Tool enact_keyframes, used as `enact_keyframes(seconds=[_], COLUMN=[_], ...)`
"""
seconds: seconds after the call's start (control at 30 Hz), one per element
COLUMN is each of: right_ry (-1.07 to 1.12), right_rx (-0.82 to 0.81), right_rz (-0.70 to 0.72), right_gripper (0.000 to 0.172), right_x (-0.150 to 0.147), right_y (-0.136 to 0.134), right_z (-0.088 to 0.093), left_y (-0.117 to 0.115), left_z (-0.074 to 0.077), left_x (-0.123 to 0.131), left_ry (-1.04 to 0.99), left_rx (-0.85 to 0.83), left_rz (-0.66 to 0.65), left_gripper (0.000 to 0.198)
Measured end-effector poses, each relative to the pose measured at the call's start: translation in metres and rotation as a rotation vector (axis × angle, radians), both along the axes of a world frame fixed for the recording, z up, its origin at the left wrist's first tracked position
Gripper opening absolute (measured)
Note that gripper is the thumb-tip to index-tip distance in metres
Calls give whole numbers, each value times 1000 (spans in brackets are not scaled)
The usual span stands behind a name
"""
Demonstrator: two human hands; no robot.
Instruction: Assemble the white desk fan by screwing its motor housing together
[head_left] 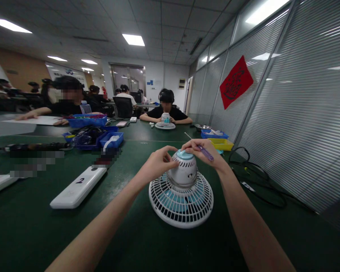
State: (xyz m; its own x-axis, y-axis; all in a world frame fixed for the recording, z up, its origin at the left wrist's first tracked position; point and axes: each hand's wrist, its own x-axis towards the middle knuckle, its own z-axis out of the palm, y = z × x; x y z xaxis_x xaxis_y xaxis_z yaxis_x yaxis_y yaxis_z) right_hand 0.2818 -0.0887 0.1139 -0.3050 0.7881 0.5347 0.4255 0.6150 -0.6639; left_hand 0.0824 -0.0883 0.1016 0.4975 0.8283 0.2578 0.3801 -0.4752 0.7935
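A small white desk fan (181,206) lies grille-down on the green counter (130,238), near its front edge, with its motor housing (184,173) pointing up and topped by a light-blue cap (184,154). The left grip (157,163) is clenched on the housing's upper left edge, thumb and forefinger pinching just beside the cap. The right grip (200,148) is grasping a purple-handled screwdriver (206,152), whose thin shaft slants up and away to the left; its fingertips rest on the cap's right side. A white power strip (78,187) marked 2 lies to the left of the fan, well apart from it. A black cable (257,181) loops on the right. Farther back stand blue trays (112,139) and a yellow tray (221,143). Across the counter a person (166,109) handles a second fan (164,125).
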Motion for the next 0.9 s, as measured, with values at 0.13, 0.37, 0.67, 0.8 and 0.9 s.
enact_keyframes(seconds=[0.13, 0.37, 0.67, 0.8, 0.9], right_ry=[-17, -93, 113, -61, -306], right_rx=[-36, -61, 165, 410, 728], right_rz=[26, 75, -123, -353, -341], right_gripper=[40, 35, 35, 36, 30], right_x=[1, 2, 3, -6, -13], right_y=[0, -3, -15, -25, -48], right_z=[-1, 3, 19, 13, -14], left_y=[1, 3, 7, 12, 15], left_z=[0, 2, 3, -1, -6], left_x=[0, -4, -6, -7, -7], left_ry=[3, 53, 125, 140, 118], left_rx=[-18, -34, -96, -149, -167], left_rz=[7, -7, -17, -48, -85], left_gripper=[46, 44, 51, 54, 54])
